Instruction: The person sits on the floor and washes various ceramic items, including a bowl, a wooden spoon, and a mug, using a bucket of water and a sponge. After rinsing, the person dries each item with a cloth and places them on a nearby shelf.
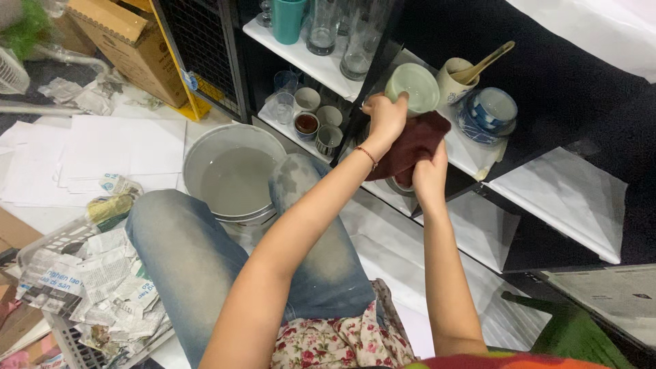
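The left hand grips a pale green cup, the right hand holds a dark red cloth; the wet cup could slip and break on the shelf.

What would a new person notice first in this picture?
At the centre, the left hand holds a pale green cup tilted, while the right hand presses a dark red cloth under it. Just left of the knees stands a grey bucket of cloudy water. At the lower left, a basket is full of crumpled newspaper.
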